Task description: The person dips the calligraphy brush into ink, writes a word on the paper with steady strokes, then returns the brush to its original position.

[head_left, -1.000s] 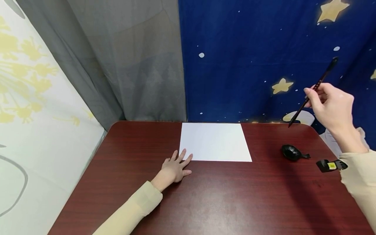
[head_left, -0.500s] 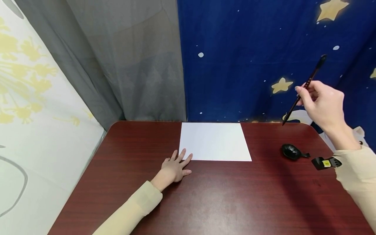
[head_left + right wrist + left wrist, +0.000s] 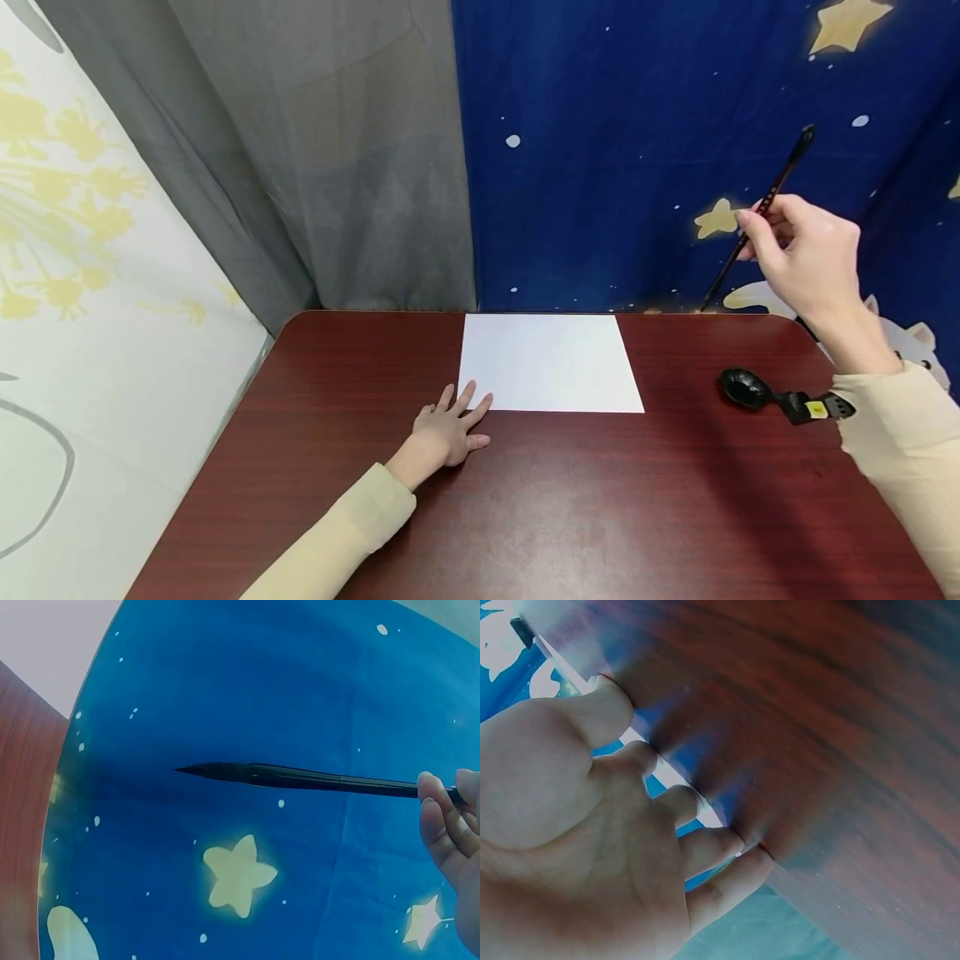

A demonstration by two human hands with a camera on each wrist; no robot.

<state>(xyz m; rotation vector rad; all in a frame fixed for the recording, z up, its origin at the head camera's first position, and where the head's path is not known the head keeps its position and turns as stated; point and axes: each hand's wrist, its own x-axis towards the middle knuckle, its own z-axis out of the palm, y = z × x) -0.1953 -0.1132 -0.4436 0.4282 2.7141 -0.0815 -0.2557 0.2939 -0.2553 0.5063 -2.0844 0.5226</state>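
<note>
Right hand (image 3: 813, 254): thumb and fingers pinched on a slim, dark brush with a pointed black tip (image 3: 300, 777); brush slanted, tip lowest, in the air. Left hand (image 3: 442, 433): fingers spread, fingertips over near-left corner of a white rectangular paper sheet (image 3: 551, 362), at far edge of reddish-brown wood-grain table (image 3: 525, 500). Glossy black oval dish-like object (image 3: 744, 389) on table, right of sheet.

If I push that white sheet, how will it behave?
The white rectangular paper sheet looks thin, so probably light and floppy. It may slide easily, lying flat on the glossy reddish-brown table. The left hand at the sheet's near-left corner could make it pivot.
</note>
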